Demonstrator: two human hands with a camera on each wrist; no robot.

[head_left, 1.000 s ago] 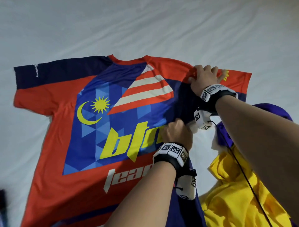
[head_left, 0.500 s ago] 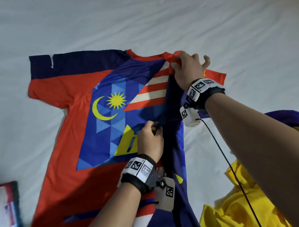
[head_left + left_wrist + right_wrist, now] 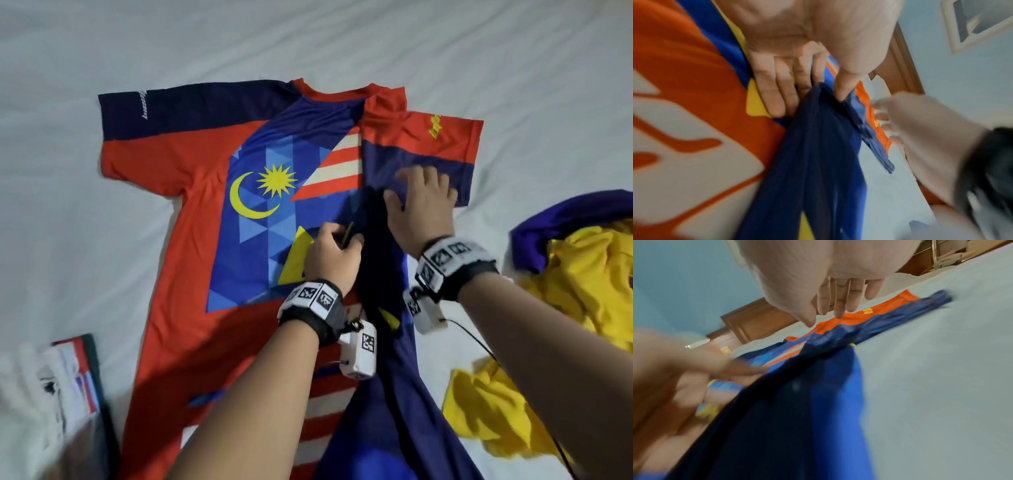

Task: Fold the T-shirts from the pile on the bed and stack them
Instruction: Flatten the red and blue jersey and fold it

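Left hand (image 3: 330, 255) pinched a fold of the jersey (image 3: 178, 274).
Right hand (image 3: 423, 202) lay flat, fingers straight, on the folded-over sleeve; jersey spread on the bed (image 3: 342, 44).

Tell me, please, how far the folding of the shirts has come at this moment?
Done: folded clothing lies at the lower left. In hand: the orange and blue jersey has its right side turned in; the left hand pinches the fold, the right hand is open over the sleeve. Left: its other side, then the yellow and purple pile.
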